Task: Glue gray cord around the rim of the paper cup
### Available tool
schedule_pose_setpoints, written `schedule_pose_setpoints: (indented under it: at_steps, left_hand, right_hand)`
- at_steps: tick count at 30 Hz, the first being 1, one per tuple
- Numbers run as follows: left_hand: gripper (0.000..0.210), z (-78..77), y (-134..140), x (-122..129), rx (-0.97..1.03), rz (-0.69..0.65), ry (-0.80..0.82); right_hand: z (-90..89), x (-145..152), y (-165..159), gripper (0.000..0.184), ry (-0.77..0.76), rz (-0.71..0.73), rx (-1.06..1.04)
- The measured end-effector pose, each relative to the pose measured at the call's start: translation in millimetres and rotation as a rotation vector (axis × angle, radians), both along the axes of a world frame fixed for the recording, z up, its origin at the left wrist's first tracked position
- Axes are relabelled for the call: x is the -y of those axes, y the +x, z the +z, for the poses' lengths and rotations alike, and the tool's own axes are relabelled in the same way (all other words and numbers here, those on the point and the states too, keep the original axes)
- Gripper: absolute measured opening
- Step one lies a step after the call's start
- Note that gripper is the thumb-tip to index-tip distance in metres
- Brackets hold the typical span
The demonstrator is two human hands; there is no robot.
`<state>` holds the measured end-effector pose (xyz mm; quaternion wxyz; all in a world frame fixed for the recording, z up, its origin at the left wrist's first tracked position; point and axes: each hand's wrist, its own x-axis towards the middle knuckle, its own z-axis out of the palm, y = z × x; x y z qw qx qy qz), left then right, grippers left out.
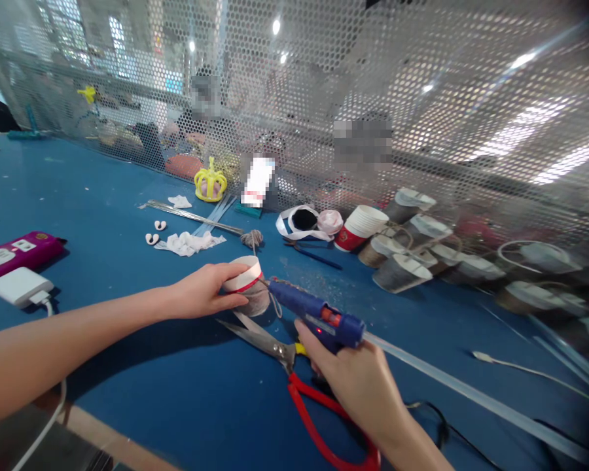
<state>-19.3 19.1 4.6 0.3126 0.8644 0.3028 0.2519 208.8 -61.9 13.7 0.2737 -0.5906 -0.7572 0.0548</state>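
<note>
My left hand (pixel 218 288) is closed around a small paper cup (pixel 248 277), white with a red band, its lower part covered in greyish cord. From the cup a strand of this cord runs up to a small yarn ball (pixel 252 239). In my right hand (pixel 358 379) is a blue hot glue gun (pixel 314 311) with a small red light lit. Its nozzle is at the cup's side; whether it touches I cannot tell. A long clear glue stick (pixel 451 379) sticks out of its back. Red-handled scissors (pixel 285 353) lie open on the table beneath the gun.
Behind the blue table (pixel 177 373) stands a perforated metal screen (pixel 294 78). Several cord-wrapped cups (pixel 402 271) and a red-and-white cup stack (pixel 360 226) stand at right. A yellow crown (pixel 210 183), a phone (pixel 258 182), ribbon (pixel 287 226) and wires (pixel 191 216) lie behind. A purple power strip (pixel 24 252) with a white charger (pixel 22 286) is left.
</note>
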Motion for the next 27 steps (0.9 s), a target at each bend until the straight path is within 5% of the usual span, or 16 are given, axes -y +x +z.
schedule_pose_setpoints:
  at_steps: [9, 17, 27]
  left_hand:
    - [0.044, 0.7, -1.0, 0.5, -0.004, 0.005, -0.019]
    - [0.044, -0.3, 0.2, 0.6, -0.009, 0.018, 0.01]
    - [0.044, -0.6, 0.7, -0.5, -0.05, 0.047, 0.007]
  right_hand:
    - [4.4, -6.7, -0.1, 0.025, -0.024, 0.044, 0.188]
    - [5.1, -5.4, 0.0, 0.021, -0.003, 0.031, 0.0]
    - [8.6, -10.1, -3.5, 0.029, -0.292, -0.131, -0.379]
